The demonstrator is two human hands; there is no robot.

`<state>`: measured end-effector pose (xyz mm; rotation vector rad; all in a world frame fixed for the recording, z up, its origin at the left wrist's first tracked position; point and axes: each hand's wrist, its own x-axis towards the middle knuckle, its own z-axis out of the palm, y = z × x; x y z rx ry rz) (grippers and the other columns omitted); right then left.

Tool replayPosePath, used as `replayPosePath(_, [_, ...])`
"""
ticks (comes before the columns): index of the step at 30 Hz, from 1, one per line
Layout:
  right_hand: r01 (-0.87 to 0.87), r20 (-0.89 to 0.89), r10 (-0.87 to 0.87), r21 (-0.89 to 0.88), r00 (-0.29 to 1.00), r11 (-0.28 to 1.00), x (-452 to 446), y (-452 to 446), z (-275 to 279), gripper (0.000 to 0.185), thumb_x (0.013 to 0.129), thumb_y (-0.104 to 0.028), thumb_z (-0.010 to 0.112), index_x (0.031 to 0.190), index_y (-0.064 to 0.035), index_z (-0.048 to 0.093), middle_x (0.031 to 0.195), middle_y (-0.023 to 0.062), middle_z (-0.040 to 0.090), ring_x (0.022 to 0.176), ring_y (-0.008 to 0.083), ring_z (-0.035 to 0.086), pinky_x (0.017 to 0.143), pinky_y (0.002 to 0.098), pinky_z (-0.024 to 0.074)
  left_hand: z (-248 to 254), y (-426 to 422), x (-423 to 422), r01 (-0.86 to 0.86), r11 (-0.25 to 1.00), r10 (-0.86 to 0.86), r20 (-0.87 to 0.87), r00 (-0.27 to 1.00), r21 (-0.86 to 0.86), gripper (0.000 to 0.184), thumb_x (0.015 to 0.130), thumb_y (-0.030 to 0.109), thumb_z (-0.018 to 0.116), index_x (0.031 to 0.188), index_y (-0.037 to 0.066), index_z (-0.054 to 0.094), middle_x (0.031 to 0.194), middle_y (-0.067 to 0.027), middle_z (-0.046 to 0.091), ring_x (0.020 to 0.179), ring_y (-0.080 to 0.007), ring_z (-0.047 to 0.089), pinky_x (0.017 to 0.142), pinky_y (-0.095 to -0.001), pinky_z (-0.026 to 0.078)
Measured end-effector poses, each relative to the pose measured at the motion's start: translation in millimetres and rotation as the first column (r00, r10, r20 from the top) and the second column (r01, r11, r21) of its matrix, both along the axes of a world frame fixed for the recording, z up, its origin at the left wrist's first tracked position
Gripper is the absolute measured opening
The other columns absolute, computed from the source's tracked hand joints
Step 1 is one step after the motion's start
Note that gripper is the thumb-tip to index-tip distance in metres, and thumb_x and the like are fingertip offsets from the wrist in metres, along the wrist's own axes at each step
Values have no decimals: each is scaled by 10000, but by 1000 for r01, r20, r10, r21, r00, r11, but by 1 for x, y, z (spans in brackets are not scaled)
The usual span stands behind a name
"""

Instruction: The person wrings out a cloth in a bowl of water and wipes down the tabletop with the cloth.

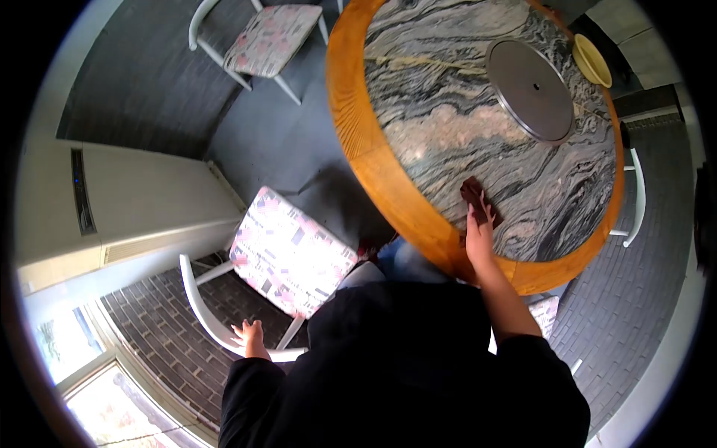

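Note:
My right hand (pixel 480 224) is closed on a dark red-brown cloth (pixel 472 193), which lies crumpled on the stone top near the front edge of the round table (pixel 441 145). Off to the left, my left hand (pixel 249 334) is beside the curved white backrest of a chair (pixel 213 326), its fingers apart and nothing in them. That chair has a patterned seat (pixel 291 250) in pink, white and grey.
A round grey metal disc (pixel 523 93) and a yellow bowl (pixel 592 61) are on the table's far right part. Other white chairs stand at the upper left (pixel 272 37) and right (pixel 636 198). A pale cabinet-like unit (pixel 149 194) is at the left.

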<state>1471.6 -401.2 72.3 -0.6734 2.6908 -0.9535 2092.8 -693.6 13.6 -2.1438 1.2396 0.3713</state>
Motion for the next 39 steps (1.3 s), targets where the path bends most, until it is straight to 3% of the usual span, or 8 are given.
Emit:
replayPosePath(5, [921,922,-21,-384,386,70,-53,-8,50,484,961,-486,593,1322,-163,575,1196,52,641,1012,210,613,884,375,514,-35,-23,-98,164,984,-145,-235,961,63,714,844,611,605,1482,334,442,1662,-95,65,1477,-484,100,1202,-551,141])
replayPosePath(14, [820,709,445,-562,547,-112,-127,14,93,478,1008,-424,508,1391,-140,532,1433,78,539,1312,325,502,1082,520,420,32,-67,-287,694,664,-718,-495,489,-278,478,857,445,708,1298,273,635,1569,-129,296,1413,-414,297,1155,-511,303])
replayPosePath(20, [881,870,190,-409,455,-236,-143,1,98,472,1024,-428,477,1403,-150,526,1418,88,546,1285,335,525,1078,523,419,33,-154,-348,600,635,-755,-554,351,-486,293,885,382,695,1124,214,725,1442,-144,494,1344,-336,447,1110,-484,330])
replayPosePath(24, [773,745,207,-618,634,-144,-163,-26,89,536,1011,-445,512,1441,-126,482,1435,98,530,1282,305,532,1085,499,417,25,-214,-408,602,647,-735,-593,329,-468,276,899,379,679,1116,214,724,1405,-156,523,1327,-349,459,1095,-494,350])
replayPosePath(29, [763,641,-480,-639,599,98,-218,-148,103,565,1007,-409,547,1451,-69,464,1419,85,533,1242,250,542,1022,380,442,-21,-312,-473,715,424,-778,-627,-25,-555,209,873,280,717,1053,176,738,1269,-182,617,1181,-354,588,991,-460,467])
replayPosePath(33, [623,49,-623,-132,781,771,-298,-234,15,595,980,-426,572,1404,-13,512,1433,146,522,1285,281,496,1082,359,355,-14,-379,-486,768,292,-704,-672,-231,-570,192,896,256,690,1030,125,730,1194,-191,653,1154,-365,599,960,-472,480])
replayPosePath(37, [751,-804,231,595,548,286,-318,-338,-72,538,953,-389,566,1439,-164,516,1484,190,473,1379,314,439,1175,401,271,2,-443,-499,816,348,-682,-722,-117,-461,202,904,237,681,1025,82,724,1152,-194,668,1081,-386,620,927,-466,493])
replayPosePath(39, [607,-653,-243,415,717,678,-302,-381,-55,540,910,-347,610,1425,-203,534,1479,178,479,1341,397,454,1168,429,292,-11,-467,-489,803,420,-658,-751,-52,-424,258,933,276,645,1017,44,723,1089,-209,685,1056,-368,632,893,-441,500])
